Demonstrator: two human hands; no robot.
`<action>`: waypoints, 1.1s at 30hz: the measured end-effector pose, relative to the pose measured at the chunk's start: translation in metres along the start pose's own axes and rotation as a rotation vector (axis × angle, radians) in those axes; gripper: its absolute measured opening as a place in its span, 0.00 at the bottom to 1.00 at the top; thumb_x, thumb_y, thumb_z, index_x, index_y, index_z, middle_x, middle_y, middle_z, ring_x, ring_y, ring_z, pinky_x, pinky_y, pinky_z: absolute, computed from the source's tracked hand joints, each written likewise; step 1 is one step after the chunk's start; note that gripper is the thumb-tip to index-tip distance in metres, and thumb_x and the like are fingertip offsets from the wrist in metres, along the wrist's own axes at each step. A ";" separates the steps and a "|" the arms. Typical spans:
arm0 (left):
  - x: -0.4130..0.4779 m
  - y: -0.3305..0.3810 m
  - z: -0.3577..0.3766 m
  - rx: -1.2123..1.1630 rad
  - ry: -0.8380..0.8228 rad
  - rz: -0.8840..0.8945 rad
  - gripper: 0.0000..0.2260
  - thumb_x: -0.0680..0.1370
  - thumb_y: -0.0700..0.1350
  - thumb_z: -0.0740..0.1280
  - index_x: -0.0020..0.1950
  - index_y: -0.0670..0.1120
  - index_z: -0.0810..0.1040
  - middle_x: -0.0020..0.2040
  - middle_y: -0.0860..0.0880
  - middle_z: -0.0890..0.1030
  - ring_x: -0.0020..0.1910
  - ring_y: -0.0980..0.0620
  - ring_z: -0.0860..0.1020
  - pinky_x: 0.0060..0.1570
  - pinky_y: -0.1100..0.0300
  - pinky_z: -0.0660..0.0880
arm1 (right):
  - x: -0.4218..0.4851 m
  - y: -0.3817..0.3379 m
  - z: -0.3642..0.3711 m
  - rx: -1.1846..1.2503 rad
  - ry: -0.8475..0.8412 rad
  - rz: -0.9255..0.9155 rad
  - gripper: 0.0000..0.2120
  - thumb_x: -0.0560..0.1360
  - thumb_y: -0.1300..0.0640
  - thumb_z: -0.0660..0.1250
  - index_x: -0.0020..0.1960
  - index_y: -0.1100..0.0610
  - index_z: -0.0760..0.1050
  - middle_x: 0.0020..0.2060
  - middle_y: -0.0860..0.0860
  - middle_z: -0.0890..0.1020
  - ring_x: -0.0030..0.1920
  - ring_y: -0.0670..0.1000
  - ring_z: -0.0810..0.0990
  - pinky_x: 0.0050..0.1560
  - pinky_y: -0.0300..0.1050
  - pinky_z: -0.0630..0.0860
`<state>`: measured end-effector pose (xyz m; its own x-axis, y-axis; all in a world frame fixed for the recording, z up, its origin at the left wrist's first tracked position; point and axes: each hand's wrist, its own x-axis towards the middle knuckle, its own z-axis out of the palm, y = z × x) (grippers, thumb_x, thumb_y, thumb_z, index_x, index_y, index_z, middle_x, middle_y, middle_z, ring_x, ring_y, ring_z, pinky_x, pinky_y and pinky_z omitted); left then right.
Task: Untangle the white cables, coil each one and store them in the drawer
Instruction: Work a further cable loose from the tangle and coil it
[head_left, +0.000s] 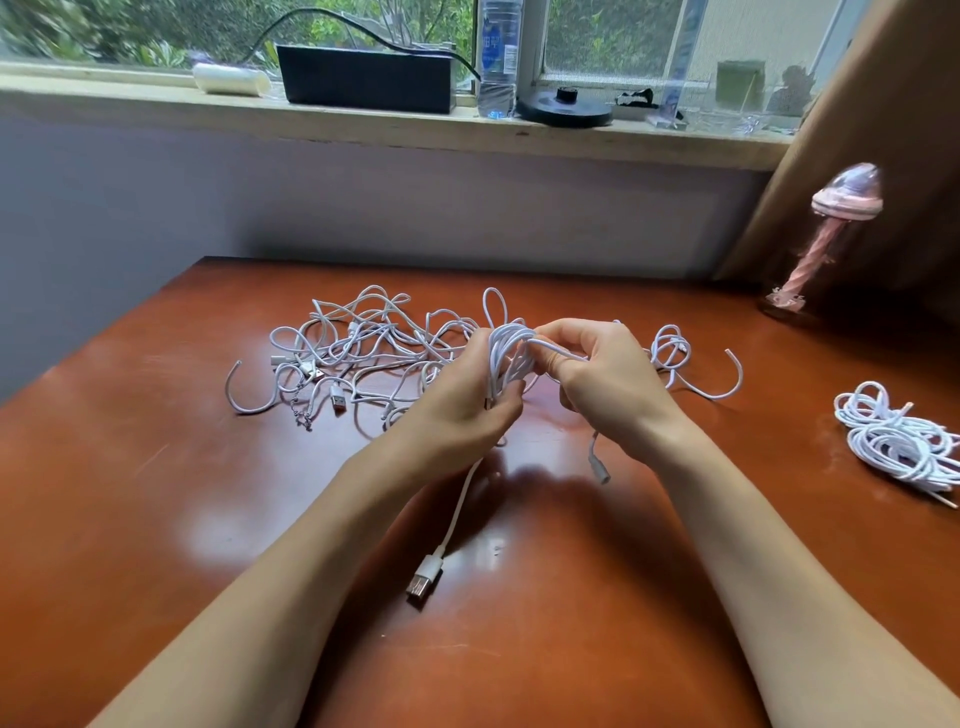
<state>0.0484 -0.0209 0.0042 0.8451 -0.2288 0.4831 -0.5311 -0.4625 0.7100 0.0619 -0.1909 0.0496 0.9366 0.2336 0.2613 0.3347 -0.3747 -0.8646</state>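
Left hand (460, 400) grips the coiled cable (506, 358) above the counter (156, 467); our right hand (605, 384) pinches its wrapping strand. Tangle (363, 353) lies just behind, another bundle (898, 441) near the right edge; we note broad counter leftward.

Reddish-brown wooden table (156, 493), glossy; daylight reflected in pale patches on top. Behind: plain grey-lilac wall (363, 208) below pale windowsill (156, 104). Window (613, 36) above sill, green foliage outside. On sill, left to right: white roll (231, 79), black box (363, 78), clear water bottle (500, 52), black round base (565, 108). Brown curtain (857, 130) at right. Pink object (848, 200), domed top on twisted stem, at table's far right corner.
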 end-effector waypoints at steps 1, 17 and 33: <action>0.000 -0.001 0.000 0.021 0.007 -0.001 0.12 0.79 0.43 0.63 0.63 0.43 0.71 0.45 0.56 0.75 0.42 0.59 0.74 0.46 0.56 0.73 | 0.000 0.000 0.001 -0.001 0.006 -0.001 0.06 0.79 0.60 0.69 0.47 0.55 0.84 0.27 0.40 0.79 0.25 0.38 0.71 0.29 0.28 0.64; -0.004 0.018 -0.004 -0.419 -0.160 -0.155 0.12 0.86 0.40 0.58 0.62 0.56 0.72 0.39 0.44 0.71 0.37 0.48 0.70 0.34 0.60 0.72 | 0.000 0.003 -0.013 -0.101 -0.171 -0.208 0.09 0.81 0.58 0.69 0.59 0.50 0.82 0.50 0.51 0.86 0.52 0.53 0.83 0.57 0.50 0.78; -0.006 0.017 -0.006 -0.472 -0.285 -0.289 0.07 0.86 0.42 0.59 0.57 0.45 0.77 0.41 0.47 0.71 0.40 0.52 0.69 0.37 0.63 0.68 | 0.000 0.003 -0.016 -0.130 -0.138 -0.299 0.05 0.80 0.52 0.70 0.48 0.51 0.84 0.38 0.48 0.86 0.40 0.50 0.84 0.43 0.39 0.78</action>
<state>0.0343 -0.0219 0.0164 0.9071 -0.4008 0.1283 -0.1934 -0.1260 0.9730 0.0647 -0.2060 0.0536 0.7754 0.4659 0.4262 0.6104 -0.3802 -0.6949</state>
